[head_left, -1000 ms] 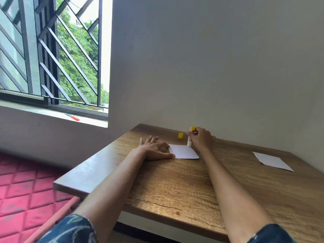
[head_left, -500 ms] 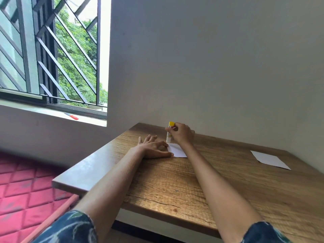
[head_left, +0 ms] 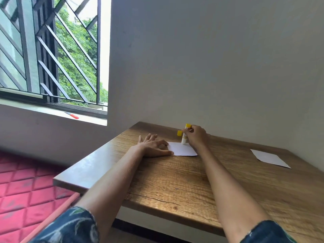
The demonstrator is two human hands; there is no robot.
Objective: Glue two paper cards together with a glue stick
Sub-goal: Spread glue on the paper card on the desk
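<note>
The left hand (head_left: 154, 146) lies flat, fingers straight, pinning the near card (head_left: 182, 149). The right hand (head_left: 197, 136) grips the uncapped glue stick (head_left: 184, 137), tip on the card's 12 o'clock edge, with the cap (head_left: 179, 133) just beyond. Gluing looks underway; the second card (head_left: 270, 158), well apart at 3 o'clock, is not yet joined.

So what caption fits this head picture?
Right hand rubs glue stick on card; left hand steadies it.

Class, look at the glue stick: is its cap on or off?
Off. The yellow cap sits on the table beside the glue stick, which the right hand holds upright, tip down on the card.
</note>
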